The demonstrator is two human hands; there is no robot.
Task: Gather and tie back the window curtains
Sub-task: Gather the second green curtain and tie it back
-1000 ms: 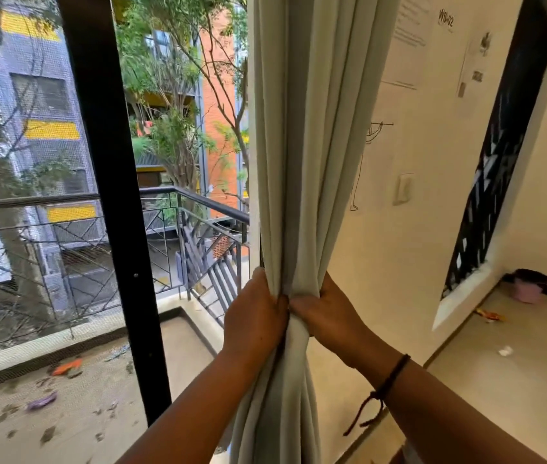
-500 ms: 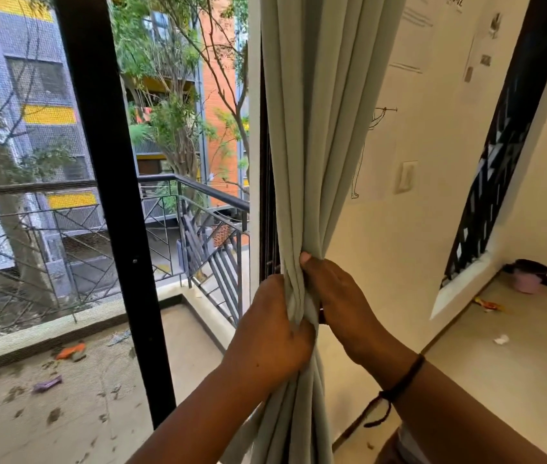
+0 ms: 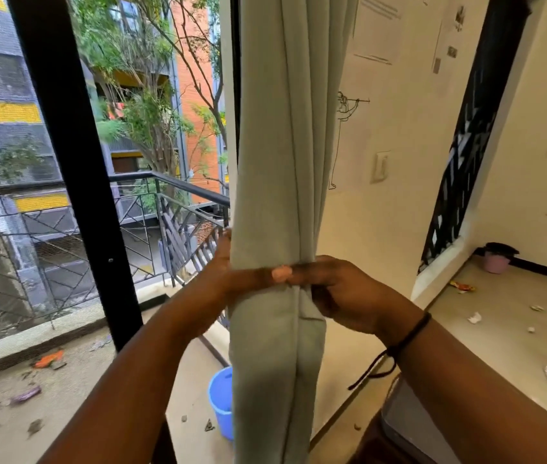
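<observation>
Curtain (image 3: 282, 145) hangs gathered into one thick bundle of folds, centre of view, just beside the wall (image 3: 382, 229) on its right and the dark window frame (image 3: 74, 162) to its left. Both hands meet at the same height on the bundle and cinch it into a narrow waist. Left hand (image 3: 228, 272) wraps round from the left, thumb lying across the front of the fabric, the other fingers hidden behind it. Right hand (image 3: 342, 293) grips from the right, fingers curled into the folds, its fingertips touching the left thumb tip. Black thread band (image 3: 409, 336) on the right wrist, loose ends dangling. Below the grip the fabric bulges out and hangs straight down. Blue bucket (image 3: 220, 400) sits on the floor behind the curtain's lower part, partly hidden. Balcony railing (image 3: 171, 182) and trees show through the glass. Pink pot (image 3: 496, 259) far right on the floor (image 3: 499, 329), litter scraps scattered near it.
</observation>
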